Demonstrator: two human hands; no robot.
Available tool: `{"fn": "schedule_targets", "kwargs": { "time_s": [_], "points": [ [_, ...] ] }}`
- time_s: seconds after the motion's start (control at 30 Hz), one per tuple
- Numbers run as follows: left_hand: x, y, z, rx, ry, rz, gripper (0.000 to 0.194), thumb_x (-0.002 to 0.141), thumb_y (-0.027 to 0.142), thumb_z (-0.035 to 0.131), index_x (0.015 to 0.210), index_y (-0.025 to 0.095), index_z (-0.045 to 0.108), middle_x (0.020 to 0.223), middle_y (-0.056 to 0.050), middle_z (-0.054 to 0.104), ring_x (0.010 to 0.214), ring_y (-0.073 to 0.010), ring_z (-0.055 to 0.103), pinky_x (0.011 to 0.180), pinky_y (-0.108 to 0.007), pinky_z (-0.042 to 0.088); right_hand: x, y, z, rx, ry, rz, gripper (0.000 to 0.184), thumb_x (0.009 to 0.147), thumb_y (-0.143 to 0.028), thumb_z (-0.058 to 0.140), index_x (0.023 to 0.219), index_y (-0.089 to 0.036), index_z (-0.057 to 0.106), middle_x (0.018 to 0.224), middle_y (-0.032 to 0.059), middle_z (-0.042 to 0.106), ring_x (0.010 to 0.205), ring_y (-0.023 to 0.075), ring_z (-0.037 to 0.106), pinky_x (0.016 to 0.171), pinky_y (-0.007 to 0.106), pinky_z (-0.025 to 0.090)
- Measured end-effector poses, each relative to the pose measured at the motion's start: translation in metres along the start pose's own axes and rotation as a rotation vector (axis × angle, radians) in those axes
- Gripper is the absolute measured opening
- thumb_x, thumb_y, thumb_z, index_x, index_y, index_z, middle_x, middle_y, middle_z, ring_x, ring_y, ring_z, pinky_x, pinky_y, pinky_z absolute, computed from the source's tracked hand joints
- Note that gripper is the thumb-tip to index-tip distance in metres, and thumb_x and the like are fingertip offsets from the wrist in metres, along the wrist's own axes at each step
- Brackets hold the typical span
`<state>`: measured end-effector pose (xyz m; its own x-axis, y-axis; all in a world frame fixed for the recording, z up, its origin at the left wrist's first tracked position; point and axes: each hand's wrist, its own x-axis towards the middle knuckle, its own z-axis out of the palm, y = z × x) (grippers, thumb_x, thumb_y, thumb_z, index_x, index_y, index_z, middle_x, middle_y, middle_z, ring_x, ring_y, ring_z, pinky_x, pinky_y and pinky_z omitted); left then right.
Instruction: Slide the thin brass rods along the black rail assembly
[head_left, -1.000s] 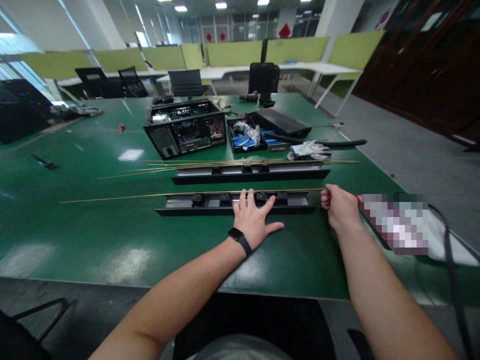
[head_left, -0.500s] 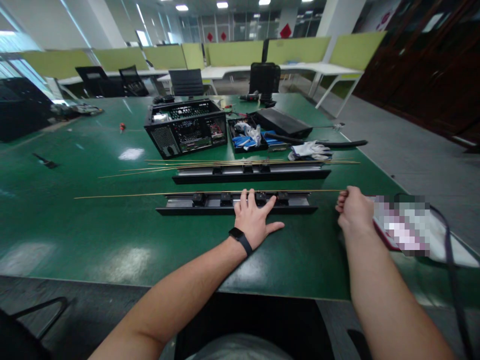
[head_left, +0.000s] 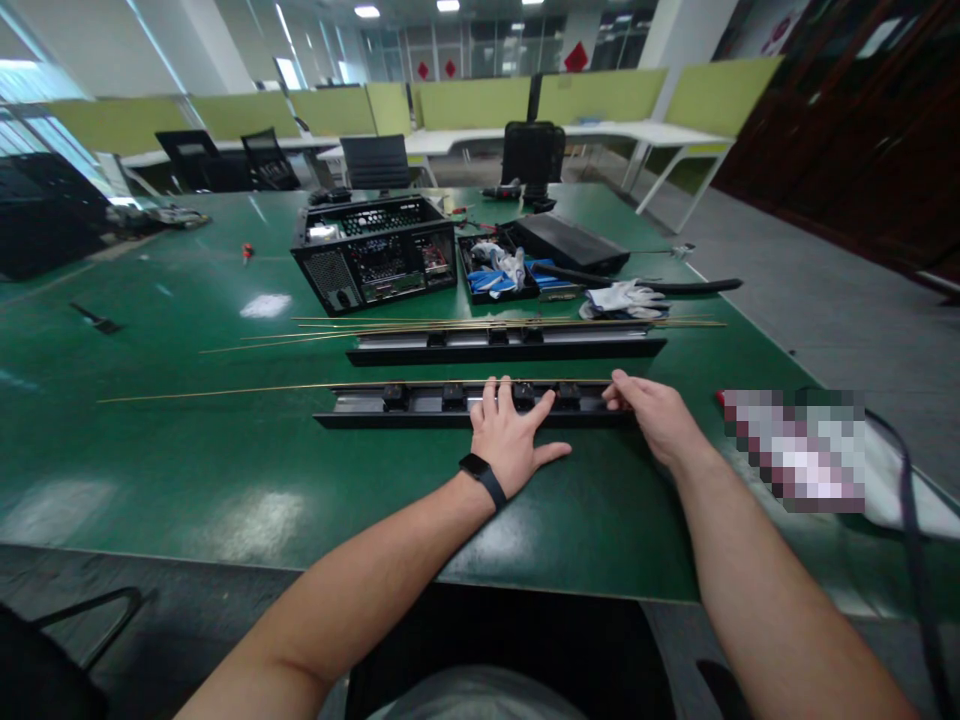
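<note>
Close in front of me lies a long black and silver rail (head_left: 345, 405) with several black blocks (head_left: 394, 397) set along it. My left hand (head_left: 504, 430) rests over its middle, fingers spread, holding nothing. Along the rail's far edge runs a thin brass-coloured rod (head_left: 217, 393), which sticks out well past the left end. My right hand (head_left: 651, 405) is at the rail's right end, thumb and fingers pinched on the rod's right end. The tip inside the pinch is hidden.
Behind it lies a second rail (head_left: 600, 349) with several thin rods (head_left: 277, 335) across it. Farther back are an open computer case (head_left: 375, 265), a box of gloves (head_left: 496, 275), loose gloves (head_left: 624, 298) and a black panel (head_left: 570, 243). A brush (head_left: 96, 320) lies left.
My right hand has moved left to the rail's end, and the rod has slid left with it, reaching farther out on the left. My left hand stays in place.
</note>
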<state>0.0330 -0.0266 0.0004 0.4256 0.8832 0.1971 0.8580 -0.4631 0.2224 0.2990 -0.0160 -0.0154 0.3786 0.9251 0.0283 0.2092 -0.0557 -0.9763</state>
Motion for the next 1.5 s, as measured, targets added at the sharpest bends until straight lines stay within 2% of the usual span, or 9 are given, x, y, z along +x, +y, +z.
{"fn": "schedule_targets", "kwargs": {
  "time_s": [0.13,0.3,0.57,0.73,0.9,1.03,1.17,1.37,1.5],
  "points": [
    [0.000,0.000,0.000,0.000,0.005,0.001,0.086,0.093,0.086,0.071,0.170,0.050,0.056,0.181,-0.020,0.044,0.168,-0.0521,0.033,0.123,-0.068,0.043,0.001,0.000,-0.001,-0.006,-0.002,-0.007,0.074,0.071,-0.095,0.084,0.077,-0.022,0.081,0.075,0.0072,0.073,0.074,0.0199,0.065,0.075,0.034,0.054],
    [-0.001,0.002,-0.004,0.005,-0.012,-0.013,0.085,0.093,0.085,0.073,0.169,0.051,0.056,0.181,-0.018,0.044,0.169,-0.0505,0.033,0.124,-0.066,0.042,0.003,0.002,-0.002,0.106,0.052,0.005,0.064,0.071,-0.084,0.092,0.075,-0.021,0.079,0.070,0.0061,0.070,0.067,0.0172,0.063,0.063,0.029,0.052],
    [0.000,0.003,-0.006,-0.006,-0.032,-0.020,0.087,0.093,0.084,0.074,0.170,0.050,0.055,0.181,-0.018,0.044,0.170,-0.0506,0.031,0.125,-0.066,0.041,0.019,0.002,-0.024,0.360,0.489,0.159,0.029,0.082,-0.031,0.084,0.070,-0.023,0.060,0.065,-0.0004,0.062,0.050,0.0080,0.049,0.039,0.018,0.031],
    [0.000,0.003,-0.007,-0.015,-0.042,-0.025,0.086,0.094,0.084,0.073,0.171,0.049,0.055,0.182,-0.019,0.043,0.170,-0.0507,0.030,0.127,-0.067,0.040,0.023,0.000,-0.042,0.326,0.732,0.244,0.022,0.089,-0.020,0.070,0.071,-0.024,0.057,0.064,-0.0018,0.060,0.049,0.0087,0.047,0.034,0.017,0.030],
    [-0.001,0.002,-0.006,-0.014,-0.033,-0.019,0.086,0.093,0.084,0.073,0.170,0.050,0.055,0.181,-0.018,0.043,0.170,-0.0504,0.031,0.126,-0.066,0.040,0.023,0.001,-0.048,0.312,0.800,0.252,0.024,0.091,-0.018,0.068,0.070,-0.025,0.058,0.066,0.0007,0.062,0.052,0.0095,0.050,0.035,0.019,0.031],
    [0.000,0.001,-0.003,-0.002,-0.006,-0.014,0.087,0.093,0.085,0.073,0.170,0.051,0.055,0.181,-0.018,0.043,0.169,-0.0504,0.032,0.125,-0.066,0.042,0.023,0.004,-0.042,0.299,0.746,0.247,0.024,0.090,-0.023,0.071,0.069,-0.024,0.059,0.066,0.0009,0.062,0.050,0.0094,0.049,0.035,0.019,0.032],
    [0.000,0.001,0.002,0.007,0.027,-0.006,0.085,0.092,0.087,0.071,0.169,0.051,0.057,0.179,-0.019,0.045,0.167,-0.0507,0.035,0.123,-0.066,0.043,0.021,0.008,-0.030,0.291,0.546,0.176,0.027,0.082,-0.033,0.082,0.070,-0.024,0.060,0.068,0.0021,0.065,0.050,0.0093,0.051,0.038,0.019,0.033],
    [0.000,0.000,0.006,0.007,0.066,0.004,0.085,0.092,0.087,0.072,0.167,0.051,0.059,0.177,-0.019,0.047,0.166,-0.0514,0.036,0.121,-0.067,0.045,0.008,0.007,-0.009,0.171,0.131,0.088,0.051,0.072,-0.068,0.094,0.074,-0.021,0.075,0.066,0.0052,0.066,0.059,0.0144,0.057,0.051,0.027,0.042],
    [0.000,0.000,0.006,0.003,0.062,0.004,0.085,0.091,0.087,0.072,0.167,0.051,0.059,0.177,-0.020,0.046,0.165,-0.0522,0.037,0.121,-0.068,0.045,0.001,0.002,0.000,0.031,0.021,-0.005,0.068,0.072,-0.090,0.088,0.075,-0.023,0.080,0.073,0.0074,0.072,0.071,0.0198,0.063,0.072,0.035,0.053]
  ]
}}
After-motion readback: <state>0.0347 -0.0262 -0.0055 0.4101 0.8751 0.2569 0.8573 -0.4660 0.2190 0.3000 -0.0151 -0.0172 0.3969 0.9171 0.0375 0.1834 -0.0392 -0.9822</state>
